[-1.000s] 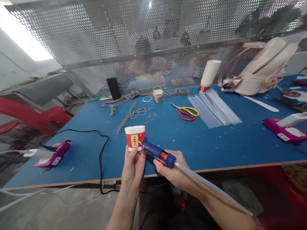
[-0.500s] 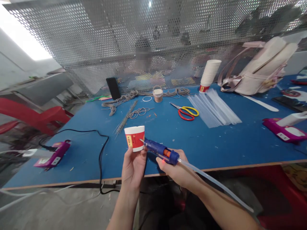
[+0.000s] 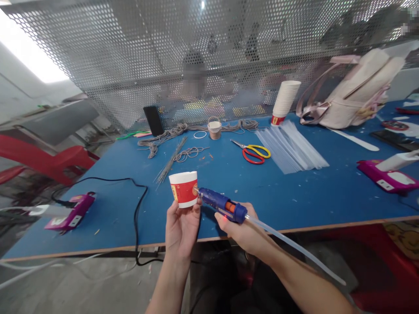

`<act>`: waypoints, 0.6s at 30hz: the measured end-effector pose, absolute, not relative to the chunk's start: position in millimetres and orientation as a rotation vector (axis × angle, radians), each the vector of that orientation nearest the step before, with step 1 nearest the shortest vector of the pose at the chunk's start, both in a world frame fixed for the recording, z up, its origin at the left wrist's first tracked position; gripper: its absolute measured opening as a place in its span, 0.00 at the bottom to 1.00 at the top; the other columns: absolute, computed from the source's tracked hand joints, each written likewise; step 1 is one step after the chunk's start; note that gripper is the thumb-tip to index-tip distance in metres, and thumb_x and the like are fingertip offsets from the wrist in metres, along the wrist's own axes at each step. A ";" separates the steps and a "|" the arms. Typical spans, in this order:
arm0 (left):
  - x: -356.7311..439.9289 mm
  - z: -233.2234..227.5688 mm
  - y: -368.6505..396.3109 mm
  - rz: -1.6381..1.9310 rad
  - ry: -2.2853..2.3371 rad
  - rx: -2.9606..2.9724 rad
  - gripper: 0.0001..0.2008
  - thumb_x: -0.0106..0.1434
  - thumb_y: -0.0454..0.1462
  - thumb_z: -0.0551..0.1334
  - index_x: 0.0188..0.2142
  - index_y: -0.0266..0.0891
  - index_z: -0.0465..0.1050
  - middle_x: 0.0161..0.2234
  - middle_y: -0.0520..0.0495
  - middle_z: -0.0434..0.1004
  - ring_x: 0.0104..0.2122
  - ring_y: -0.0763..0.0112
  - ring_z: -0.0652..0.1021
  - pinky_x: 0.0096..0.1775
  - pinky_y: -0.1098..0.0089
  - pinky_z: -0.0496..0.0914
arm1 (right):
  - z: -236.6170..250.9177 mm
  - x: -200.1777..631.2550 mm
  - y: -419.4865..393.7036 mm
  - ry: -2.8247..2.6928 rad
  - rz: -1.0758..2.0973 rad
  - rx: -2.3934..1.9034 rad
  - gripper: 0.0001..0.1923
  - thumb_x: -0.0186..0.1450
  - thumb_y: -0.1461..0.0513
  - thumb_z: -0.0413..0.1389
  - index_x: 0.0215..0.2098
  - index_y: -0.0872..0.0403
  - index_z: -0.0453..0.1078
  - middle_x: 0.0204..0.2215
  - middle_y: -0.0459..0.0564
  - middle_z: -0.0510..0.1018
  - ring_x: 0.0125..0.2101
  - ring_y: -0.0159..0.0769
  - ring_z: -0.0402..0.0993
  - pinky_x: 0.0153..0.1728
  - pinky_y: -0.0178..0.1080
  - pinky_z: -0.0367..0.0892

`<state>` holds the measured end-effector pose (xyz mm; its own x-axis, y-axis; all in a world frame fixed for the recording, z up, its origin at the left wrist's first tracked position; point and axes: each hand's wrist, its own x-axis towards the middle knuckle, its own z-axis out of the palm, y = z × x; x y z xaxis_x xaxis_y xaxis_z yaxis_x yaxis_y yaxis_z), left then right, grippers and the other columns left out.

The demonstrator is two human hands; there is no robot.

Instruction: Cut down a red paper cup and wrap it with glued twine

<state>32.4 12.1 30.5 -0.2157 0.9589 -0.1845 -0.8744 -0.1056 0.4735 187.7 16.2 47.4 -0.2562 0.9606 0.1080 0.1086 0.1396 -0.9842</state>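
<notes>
A red and white paper cup (image 3: 183, 192), seemingly cut short, is held near its base by the fingers of my left hand (image 3: 183, 224). My right hand (image 3: 240, 226) is wrapped round a blue hot glue gun (image 3: 218, 201), with a small red light glowing by the thumb. The nozzle is at the cup's right side; whether it touches cannot be made out. A long clear glue stick (image 3: 294, 248) trails from the gun's back end over my right forearm.
Scissors (image 3: 253, 152), clear plastic strips (image 3: 291, 146), stacked cups (image 3: 285, 102), a small basket (image 3: 214, 129), grey cord (image 3: 190, 153), thin wires (image 3: 172, 160) and a phone (image 3: 153, 121) are on the blue table (image 3: 209, 174). Purple power strips (image 3: 70, 213) lie at both sides; a black cable (image 3: 139, 213) hangs over the edge.
The cup has turned a little in my left hand, bringing its round gold mark into view by the nozzle. The glue gun has shifted slightly right.
</notes>
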 end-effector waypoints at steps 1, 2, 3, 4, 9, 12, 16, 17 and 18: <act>34.1 31.1 12.6 1.717 0.585 0.194 0.15 0.63 0.32 0.57 0.48 0.35 0.73 0.37 0.41 0.82 0.33 0.67 0.81 0.33 0.74 0.76 | 48.2 186.1 15.6 -1.557 1.215 -1.044 0.14 0.56 0.61 0.54 0.18 0.52 0.54 0.16 0.40 0.59 0.18 0.26 0.55 0.18 0.29 0.56; 35.7 31.6 13.1 1.735 0.600 0.193 0.15 0.63 0.31 0.57 0.49 0.36 0.73 0.38 0.42 0.82 0.34 0.68 0.81 0.34 0.73 0.76 | 49.1 184.5 15.2 -1.578 1.196 -1.006 0.13 0.56 0.62 0.54 0.18 0.52 0.54 0.16 0.40 0.59 0.18 0.26 0.55 0.18 0.29 0.55; 37.1 32.0 13.4 1.749 0.619 0.192 0.15 0.62 0.31 0.57 0.49 0.36 0.73 0.38 0.42 0.82 0.34 0.68 0.81 0.36 0.72 0.76 | 50.1 183.1 15.0 -1.603 1.177 -0.970 0.13 0.55 0.63 0.54 0.18 0.52 0.54 0.16 0.40 0.59 0.18 0.26 0.54 0.18 0.29 0.54; 38.1 32.1 13.6 1.758 0.638 0.191 0.15 0.62 0.31 0.58 0.49 0.36 0.73 0.38 0.42 0.82 0.35 0.68 0.81 0.36 0.72 0.76 | 50.9 181.9 15.0 -1.624 1.160 -0.944 0.12 0.55 0.63 0.54 0.18 0.52 0.55 0.16 0.40 0.59 0.18 0.25 0.53 0.18 0.29 0.53; 37.0 32.3 12.2 1.768 0.676 0.208 0.16 0.60 0.31 0.60 0.49 0.35 0.73 0.39 0.41 0.82 0.34 0.66 0.81 0.35 0.71 0.76 | 50.7 182.9 16.8 -1.583 1.174 -0.992 0.13 0.55 0.63 0.54 0.17 0.52 0.54 0.16 0.40 0.59 0.17 0.26 0.54 0.18 0.30 0.55; 34.6 33.4 11.1 1.732 0.674 0.220 0.16 0.60 0.32 0.60 0.49 0.34 0.73 0.38 0.40 0.82 0.33 0.65 0.81 0.32 0.72 0.76 | 47.8 187.1 17.5 -1.525 1.214 -1.070 0.15 0.55 0.61 0.54 0.17 0.51 0.53 0.15 0.39 0.58 0.16 0.26 0.55 0.17 0.30 0.55; 32.8 34.1 10.7 1.705 0.655 0.188 0.14 0.61 0.33 0.59 0.46 0.32 0.73 0.35 0.39 0.81 0.31 0.63 0.81 0.30 0.72 0.76 | 46.6 192.1 18.3 -1.502 1.244 -1.130 0.15 0.56 0.59 0.55 0.18 0.51 0.54 0.14 0.39 0.59 0.15 0.26 0.57 0.17 0.31 0.55; 32.6 33.8 10.7 1.698 0.647 0.179 0.14 0.61 0.33 0.58 0.46 0.32 0.73 0.34 0.38 0.81 0.30 0.63 0.81 0.30 0.71 0.76 | 47.1 192.9 18.6 -1.504 1.237 -1.138 0.15 0.56 0.58 0.55 0.18 0.51 0.54 0.14 0.39 0.60 0.15 0.26 0.57 0.17 0.31 0.56; 32.3 33.4 10.8 1.688 0.637 0.172 0.14 0.61 0.33 0.58 0.46 0.31 0.73 0.34 0.38 0.81 0.30 0.63 0.81 0.30 0.71 0.76 | 47.7 193.4 19.0 -1.510 1.229 -1.143 0.15 0.56 0.58 0.55 0.17 0.51 0.54 0.14 0.39 0.60 0.15 0.26 0.58 0.17 0.31 0.56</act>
<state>32.3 10.8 33.4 -0.2279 0.9457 -0.2318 -0.8632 -0.0861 0.4974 193.4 19.0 47.7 -0.2153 0.9743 0.0665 0.1324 0.0966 -0.9865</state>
